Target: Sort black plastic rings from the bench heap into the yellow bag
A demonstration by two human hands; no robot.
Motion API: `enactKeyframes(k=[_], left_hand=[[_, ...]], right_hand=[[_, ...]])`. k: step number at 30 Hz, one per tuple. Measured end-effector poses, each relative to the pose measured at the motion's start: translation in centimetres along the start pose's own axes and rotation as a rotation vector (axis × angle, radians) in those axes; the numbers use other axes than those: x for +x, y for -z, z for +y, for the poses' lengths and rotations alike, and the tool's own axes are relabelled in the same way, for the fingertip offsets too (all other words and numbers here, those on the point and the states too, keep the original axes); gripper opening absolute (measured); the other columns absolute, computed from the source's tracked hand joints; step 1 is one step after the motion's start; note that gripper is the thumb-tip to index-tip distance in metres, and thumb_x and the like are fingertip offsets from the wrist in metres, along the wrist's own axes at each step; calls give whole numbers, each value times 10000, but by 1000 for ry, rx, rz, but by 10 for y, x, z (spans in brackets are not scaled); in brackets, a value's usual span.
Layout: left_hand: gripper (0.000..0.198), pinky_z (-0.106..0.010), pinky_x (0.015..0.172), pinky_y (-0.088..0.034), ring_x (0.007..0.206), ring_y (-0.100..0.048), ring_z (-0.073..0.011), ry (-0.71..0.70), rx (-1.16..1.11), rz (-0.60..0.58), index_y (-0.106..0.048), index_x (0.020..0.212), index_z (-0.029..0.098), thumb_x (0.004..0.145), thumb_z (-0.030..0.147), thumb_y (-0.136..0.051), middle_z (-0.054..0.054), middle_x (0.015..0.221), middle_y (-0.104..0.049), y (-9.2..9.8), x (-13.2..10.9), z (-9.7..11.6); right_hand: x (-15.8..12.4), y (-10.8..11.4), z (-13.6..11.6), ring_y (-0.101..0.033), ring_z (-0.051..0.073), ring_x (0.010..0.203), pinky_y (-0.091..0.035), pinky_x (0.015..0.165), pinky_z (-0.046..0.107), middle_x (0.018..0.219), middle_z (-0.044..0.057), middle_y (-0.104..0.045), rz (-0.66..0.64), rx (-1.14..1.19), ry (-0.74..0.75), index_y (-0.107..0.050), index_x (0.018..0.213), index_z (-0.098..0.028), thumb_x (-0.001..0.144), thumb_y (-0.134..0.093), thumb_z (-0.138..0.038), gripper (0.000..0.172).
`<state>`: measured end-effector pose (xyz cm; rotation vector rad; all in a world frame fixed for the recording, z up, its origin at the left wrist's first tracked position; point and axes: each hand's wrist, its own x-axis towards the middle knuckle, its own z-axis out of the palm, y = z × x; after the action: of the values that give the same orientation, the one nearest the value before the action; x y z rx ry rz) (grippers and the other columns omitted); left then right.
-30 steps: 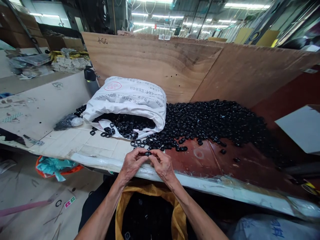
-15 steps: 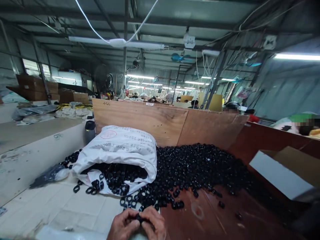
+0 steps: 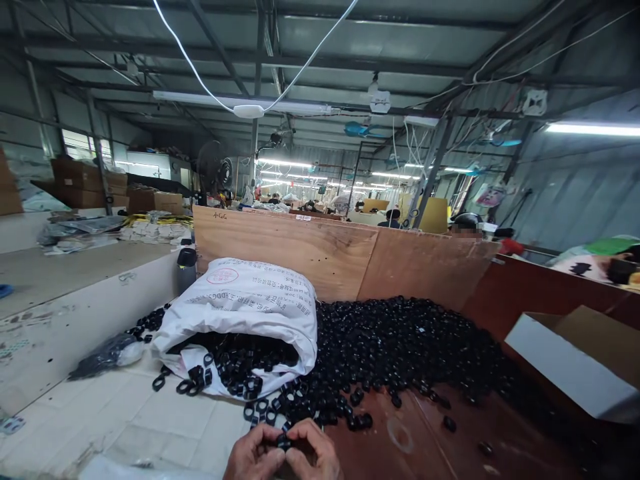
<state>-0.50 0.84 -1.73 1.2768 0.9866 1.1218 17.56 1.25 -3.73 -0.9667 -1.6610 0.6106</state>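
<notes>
My left hand (image 3: pixel 255 453) and my right hand (image 3: pixel 316 453) meet at the bottom edge of the view, fingertips pinching one small black ring (image 3: pixel 283 441) between them. Just beyond the hands lie loose black rings. Behind them a white woven sack (image 3: pixel 260 293) rests on its side, its mouth facing me, with black rings spilling out. A large heap of black rings (image 3: pixel 400 340) spreads to the right of the sack over a red-brown surface.
A wooden partition (image 3: pixel 285 247) runs behind the sack. An open cardboard box (image 3: pixel 565 363) is at right. A dark plastic bag (image 3: pixel 103 353) lies left, near a low white side wall (image 3: pixel 100 310). People are visible in the background.
The camera view has shifted slightly, so the scene sits a little lower and to the right. Both hands still hold the small black ring, with fingers slightly changed in pose.
</notes>
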Motion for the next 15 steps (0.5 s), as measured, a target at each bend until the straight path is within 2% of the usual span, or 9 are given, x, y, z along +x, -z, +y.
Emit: enactKeyframes(k=[3,5,8,10,13,15], left_hand=[[266,-287,747,-521,791,-645,-213,-42,93,0,-755,861,179,739,415,-765,-41,815,-718,-2,-7,13],[220,-292,799,-525,844,-650,-215,-95,162,22,-753,874,186,768,377,-742,-42,864,-722,-4,-14,24],[182,-310,857,-522,892,-655,-211,-175,209,14,-754,886,189,806,348,-716,-47,919,-721,-7,-17,31],[168,-309,851,-524,891,-661,-201,-204,215,24,-752,909,186,815,320,-714,-50,931,-718,-9,-17,30],[147,-303,848,-527,902,-665,-190,-237,235,-7,-750,944,188,845,278,-688,-53,958,-720,-11,-17,26],[130,-294,840,-527,902,-664,-184,-254,246,-21,-742,938,185,844,257,-688,-49,952,-716,-11,-17,26]], right_hand=[[-1,4,-21,-679,196,750,-527,666,252,826,35,-710,-42,-14,-102,-741,884,-229,878,-644,-362,165],[-2,7,-37,-676,197,777,-521,695,255,835,43,-723,-26,-28,-178,-746,888,-213,903,-617,-355,193],[-1,9,-49,-613,157,591,-476,565,231,688,11,-679,-77,-14,-310,-741,916,-191,924,-593,-398,255],[0,8,-49,-560,136,550,-427,536,221,627,-3,-642,-81,-83,-297,-733,840,-185,944,-576,-424,304],[0,7,-46,-484,114,535,-356,528,223,565,-9,-580,-46,-237,-217,-667,635,-178,972,-529,-468,466],[0,7,-45,-444,103,512,-320,516,226,527,-18,-540,-60,-287,-205,-654,607,-173,997,-466,-491,537]])
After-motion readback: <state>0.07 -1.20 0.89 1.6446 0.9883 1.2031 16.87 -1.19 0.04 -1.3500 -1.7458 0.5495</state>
